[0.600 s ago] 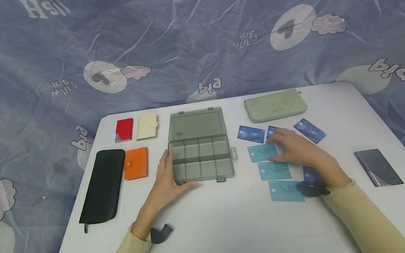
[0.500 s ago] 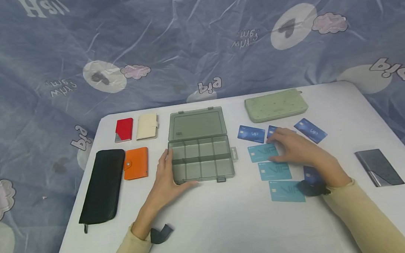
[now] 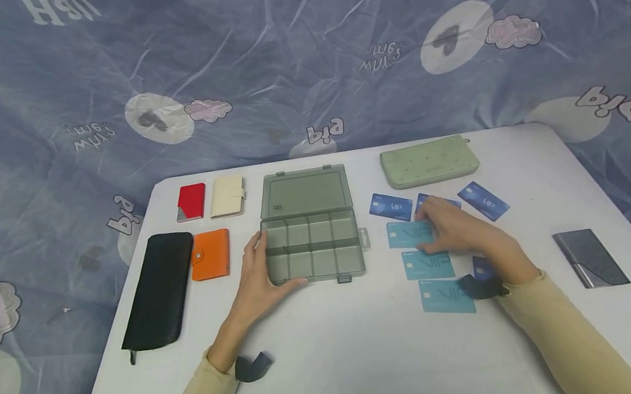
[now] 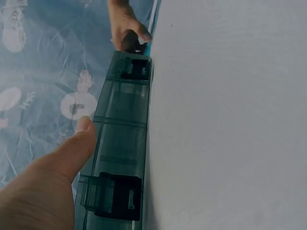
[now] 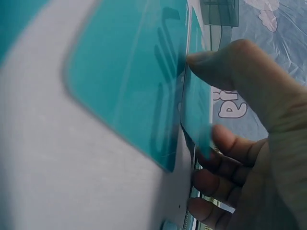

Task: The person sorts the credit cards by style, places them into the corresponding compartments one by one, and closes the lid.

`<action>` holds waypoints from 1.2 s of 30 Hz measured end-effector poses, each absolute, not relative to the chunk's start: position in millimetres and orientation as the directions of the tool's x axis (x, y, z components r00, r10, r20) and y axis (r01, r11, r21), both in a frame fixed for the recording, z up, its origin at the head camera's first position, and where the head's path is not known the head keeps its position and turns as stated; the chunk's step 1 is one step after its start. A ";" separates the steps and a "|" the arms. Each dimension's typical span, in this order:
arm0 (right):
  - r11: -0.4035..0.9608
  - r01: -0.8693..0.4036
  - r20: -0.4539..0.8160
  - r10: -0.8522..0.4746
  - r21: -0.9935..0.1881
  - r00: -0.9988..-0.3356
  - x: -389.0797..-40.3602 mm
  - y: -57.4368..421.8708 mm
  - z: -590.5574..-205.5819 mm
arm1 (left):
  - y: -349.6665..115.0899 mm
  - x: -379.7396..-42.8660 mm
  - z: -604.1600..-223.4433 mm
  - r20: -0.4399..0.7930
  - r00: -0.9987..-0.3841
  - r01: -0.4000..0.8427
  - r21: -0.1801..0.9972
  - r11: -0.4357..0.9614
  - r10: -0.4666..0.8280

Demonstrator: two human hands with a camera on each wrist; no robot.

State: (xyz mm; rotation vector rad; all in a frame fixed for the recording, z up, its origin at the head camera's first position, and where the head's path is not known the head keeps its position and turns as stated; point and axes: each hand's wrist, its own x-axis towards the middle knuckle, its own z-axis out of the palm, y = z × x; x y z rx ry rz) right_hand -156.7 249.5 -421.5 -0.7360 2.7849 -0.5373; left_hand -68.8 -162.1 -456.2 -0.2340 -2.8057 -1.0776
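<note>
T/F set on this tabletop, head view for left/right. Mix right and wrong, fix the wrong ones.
1. The lid of the plastic box is open. True.
2. The left hand holds a blue card. False: the left hand rests against the box.
3. The right hand touches the farthest teal card. True.
4. The green wallet lies left of the box. False: the green wallet lies right.
5. The orange card holder is right of the black wallet. True.

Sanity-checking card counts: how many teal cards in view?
3: far teal card, pinched in the right grip; middle teal card, below it in the head view; near teal card, lowest there. Others may be hidden beneath the right grip or sleeve.
</note>
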 end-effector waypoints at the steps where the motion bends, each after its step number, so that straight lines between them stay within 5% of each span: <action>1: 0.810 -0.429 -0.106 -0.505 -0.399 -0.856 -156.6 249.6 -422.5 | -161.9 -69.0 -456.8 0.178 -0.979 0.192 0.652 0.733 0.098; 36: 0.767 -0.426 -0.125 -0.540 -0.479 -0.832 -152.0 257.3 -429.4 | -159.1 -70.7 -464.4 0.235 -0.970 0.207 0.650 0.731 0.065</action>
